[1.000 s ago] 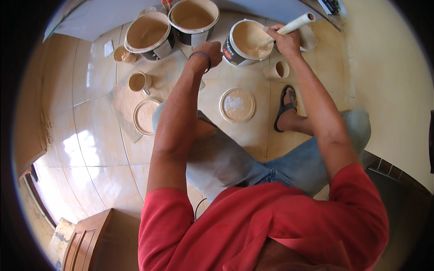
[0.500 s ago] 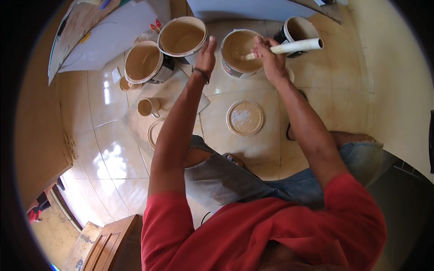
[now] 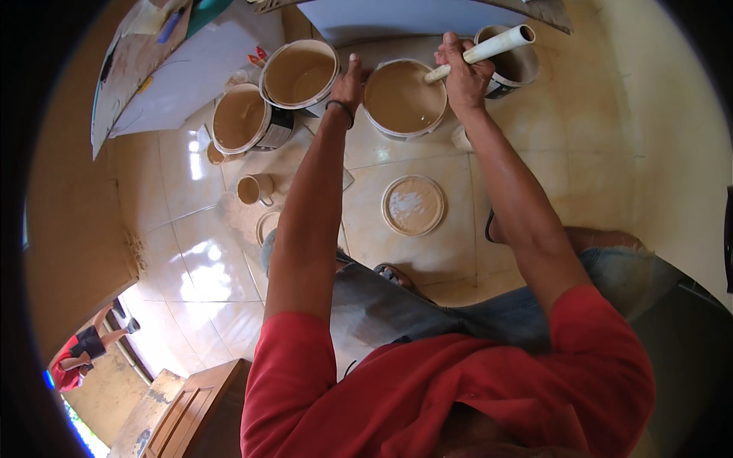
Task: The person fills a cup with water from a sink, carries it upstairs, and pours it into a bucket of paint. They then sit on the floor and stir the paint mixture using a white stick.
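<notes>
My right hand (image 3: 464,76) is closed around a white plastic pipe (image 3: 500,44). The pipe slants down to the left, and its lower end is in a bucket of brown liquid (image 3: 405,98). Beside that bucket's left rim is my left hand (image 3: 349,85), thumb stretched up and apart; its other fingers are partly hidden. It sits between the stirred bucket and another bucket of brown liquid (image 3: 300,74). Whether it touches either rim I cannot tell.
A third bucket (image 3: 240,117) stands at the left, a dark one (image 3: 510,65) at the right. Nearer are a mug (image 3: 254,188) and a round, smeared lid (image 3: 413,204) on the tiles. Pale boards (image 3: 427,19) lean behind. Another person (image 3: 76,359) shows at the far left.
The pipe has swung from nearly level to a steeper slant, its top end moving up and left. My left hand is now closer to the stirred bucket's rim. The other person shows more.
</notes>
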Motion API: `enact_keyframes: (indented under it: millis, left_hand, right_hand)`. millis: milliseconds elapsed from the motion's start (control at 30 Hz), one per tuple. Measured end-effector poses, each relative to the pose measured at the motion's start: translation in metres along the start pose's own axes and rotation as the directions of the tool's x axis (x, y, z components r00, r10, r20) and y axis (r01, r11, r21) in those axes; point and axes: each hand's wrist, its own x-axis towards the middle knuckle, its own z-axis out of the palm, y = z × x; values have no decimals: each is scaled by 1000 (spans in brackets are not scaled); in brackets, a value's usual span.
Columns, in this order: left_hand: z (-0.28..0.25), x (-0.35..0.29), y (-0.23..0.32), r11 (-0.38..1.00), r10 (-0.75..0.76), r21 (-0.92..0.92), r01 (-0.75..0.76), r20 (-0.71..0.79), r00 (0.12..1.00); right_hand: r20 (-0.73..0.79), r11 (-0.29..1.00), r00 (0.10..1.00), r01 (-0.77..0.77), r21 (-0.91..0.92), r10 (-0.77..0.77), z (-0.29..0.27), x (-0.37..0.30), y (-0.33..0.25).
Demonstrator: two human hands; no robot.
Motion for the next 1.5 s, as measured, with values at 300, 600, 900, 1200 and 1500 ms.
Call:
enact_keyframes:
  millis: [300,600,900,1200,1500]
  left_hand:
    - [1,-112,4,952,-209,-259,166,-149,966]
    - [3,-184,4,653,-550,-580,488,81,831]
    - [-19,-148,13,653,-470,-583,483,189,862]
    - [-16,-142,8,591,-460,-644,486,226,859]
    - [-6,-146,14,624,-445,-606,493,243,862]
  right_hand:
    - [71,973,989,-139,185,127,26,-30,-4]
    - [139,961,952,-275,-8,273,-8,-86,-24]
    - [90,996,996,34,-79,-26,10,-39,-10]
    - [266,996,962,-46,-72,64,-3,-99,-6]
    - [191,955,971,185,-230,-142,6,-41,12]
